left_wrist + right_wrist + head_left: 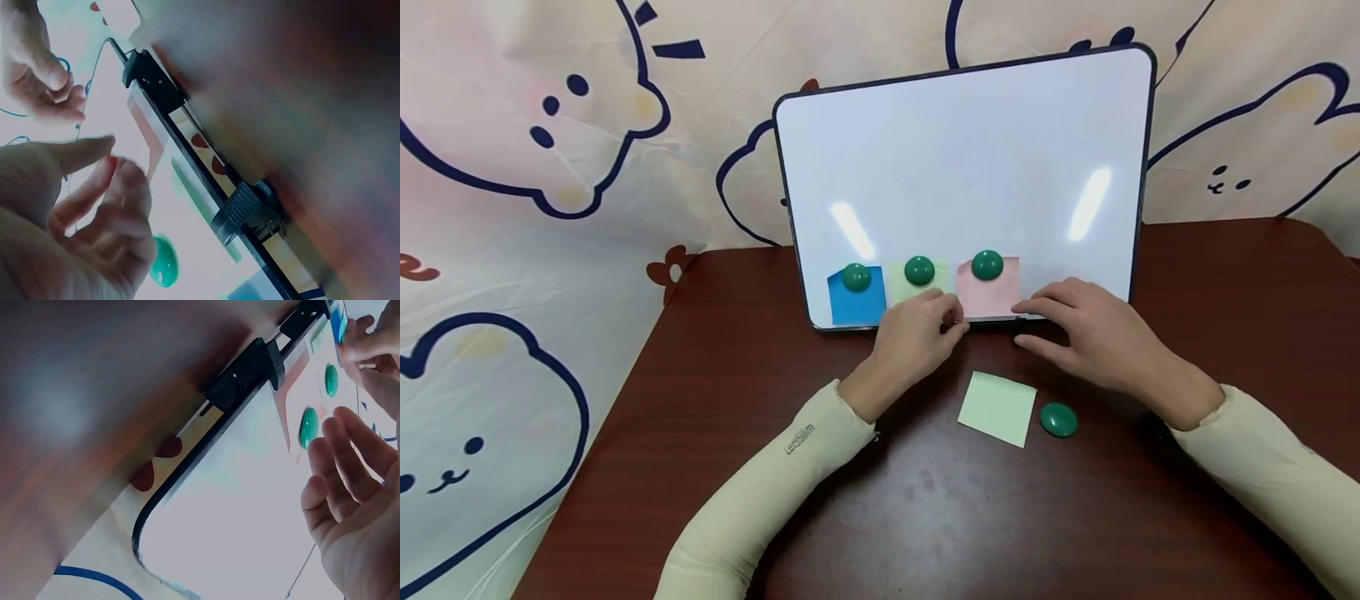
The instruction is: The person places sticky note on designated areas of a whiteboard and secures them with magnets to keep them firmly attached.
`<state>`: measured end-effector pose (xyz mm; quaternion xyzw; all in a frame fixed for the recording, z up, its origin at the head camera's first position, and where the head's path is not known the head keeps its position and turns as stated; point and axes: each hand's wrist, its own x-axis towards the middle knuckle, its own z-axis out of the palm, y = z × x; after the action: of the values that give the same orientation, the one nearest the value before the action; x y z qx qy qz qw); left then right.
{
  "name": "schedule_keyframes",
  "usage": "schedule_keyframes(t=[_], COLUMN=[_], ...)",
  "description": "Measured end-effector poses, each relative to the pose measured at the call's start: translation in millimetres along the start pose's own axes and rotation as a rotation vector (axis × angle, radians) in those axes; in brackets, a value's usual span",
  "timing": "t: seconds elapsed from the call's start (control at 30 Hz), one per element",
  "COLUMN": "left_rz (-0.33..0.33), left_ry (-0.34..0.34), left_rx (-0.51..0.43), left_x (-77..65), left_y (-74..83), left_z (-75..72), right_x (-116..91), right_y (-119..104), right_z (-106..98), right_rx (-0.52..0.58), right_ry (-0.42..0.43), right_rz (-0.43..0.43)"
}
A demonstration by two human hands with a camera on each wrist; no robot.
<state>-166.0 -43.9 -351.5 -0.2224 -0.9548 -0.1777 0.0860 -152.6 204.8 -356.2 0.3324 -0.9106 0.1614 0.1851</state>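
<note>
A whiteboard (955,183) leans upright against the patterned cloth. Along its lower edge are a blue sticky note (859,309), a pale yellow-green one (897,292) and a pink one (988,293), each under a round green magnet (987,265). My left hand (917,337) is before the yellow-green note, fingers loosely curled, thumb near the fingertips; I see nothing held. To the right of the pink note hovers my right hand (1093,333), fingers spread and slightly bent, holding nothing. A loose light-green sticky note (997,408) lies on the table beside another green magnet (1058,420).
The dark brown table (880,517) spans the foreground. Black clip-like supports (244,209) hold the board's lower edge. Behind hangs a cloth (625,233) printed with cartoon animals.
</note>
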Motion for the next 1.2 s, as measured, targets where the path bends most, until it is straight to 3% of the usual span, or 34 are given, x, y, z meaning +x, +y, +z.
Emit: schedule_keyframes(t=[0.13,0.37,0.53,0.7,1.0,1.2], left_rz=[0.030,0.055,0.148,0.209,0.301,0.298], left_ry=[-0.074,-0.109,-0.129,-0.116,-0.143,-0.170], left_rx=[-0.021,-0.041,-0.014,0.013,0.065,0.096], left_x=[-9.5,-27.3,-35.8,-37.0,-35.4,-33.4], left_y=[-2.2,-9.8,-11.4,-9.4,2.3,8.0], left_z=[-1.8,-7.9,-7.9,-6.0,-4.6,-0.4], right_x=[-11.5,-32.5,-44.1,-50.7,-50.4,-51.8], right_y=[-1.0,0.5,3.3,3.0,-0.9,1.0], right_z=[-4.9,-12.9,-18.5,-18.1,-16.2,-15.4], right_rx=[-0.027,-0.059,-0.048,-0.023,0.000,0.032], right_ry=[-0.055,-0.121,-0.202,-0.300,-0.392,-0.456], right_rz=[0.007,-0.033,-0.060,-0.059,-0.066,-0.051])
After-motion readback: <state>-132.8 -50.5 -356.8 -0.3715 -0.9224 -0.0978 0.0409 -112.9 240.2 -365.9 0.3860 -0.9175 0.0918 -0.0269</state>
